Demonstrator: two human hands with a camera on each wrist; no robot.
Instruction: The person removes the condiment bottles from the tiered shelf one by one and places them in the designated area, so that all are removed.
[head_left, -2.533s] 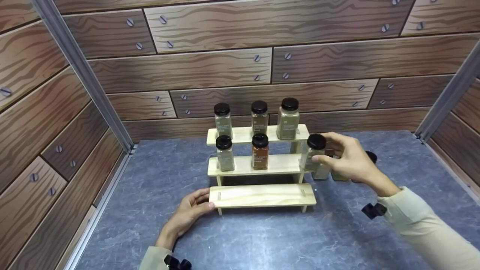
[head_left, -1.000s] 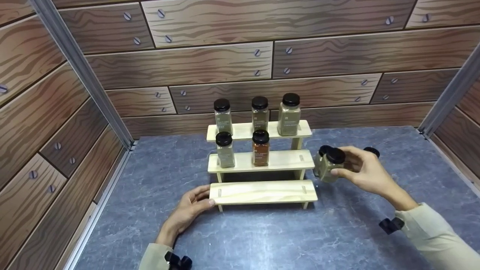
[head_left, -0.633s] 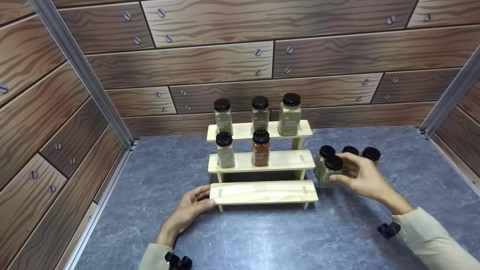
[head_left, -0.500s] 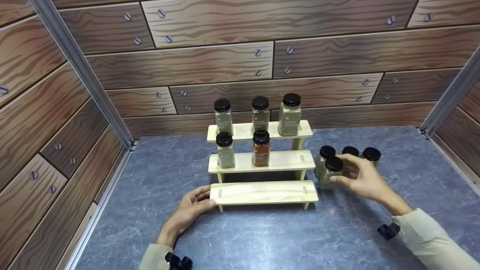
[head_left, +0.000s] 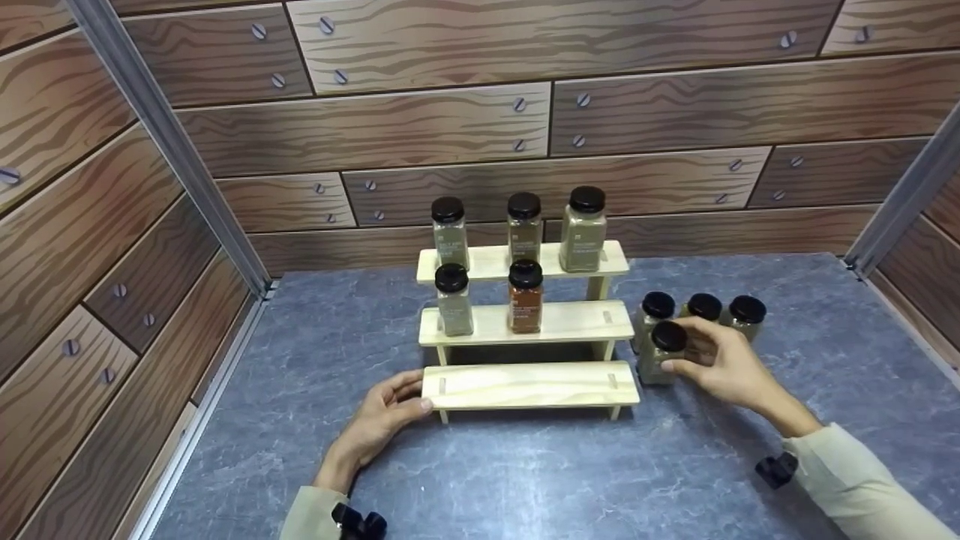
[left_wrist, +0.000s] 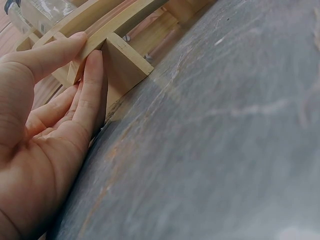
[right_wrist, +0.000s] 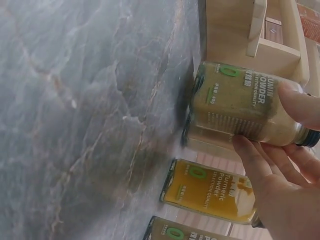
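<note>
At the right of the frame, your right hand [head_left: 720, 367] pinches a cumin powder jar [head_left: 658, 364] between thumb and fingers, the jar near upright, its base at or just above the gray marbled tabletop [head_left: 525, 480]; whether it bears weight there, you cannot tell. In the lower left center, your left hand [head_left: 379, 416] grips the left end of the bottom shelf [head_left: 529, 384] of a three-tier wooden rack [head_left: 598, 287], thumb and fingers closed on the wood.

The tally so far: five jars shelved, four off the rack, counting the one in your grasp. Three stand on the top shelf [head_left: 484, 261]; on the middle shelf [head_left: 570, 319], a pale-filled jar [head_left: 454, 307] stands at left and a red-orange spice jar [head_left: 525, 307] near center. All five shelved jars occupy the upper two tiers.

Right of the rack, a black-lidded jar [head_left: 658, 304] stands just behind the one you hold, with a turmeric powder jar [right_wrist: 210, 190] and another jar [head_left: 746, 319] farther right. The count suggests work about midway; whether your jar is arriving or leaving, this moment alone does not settle.
</note>
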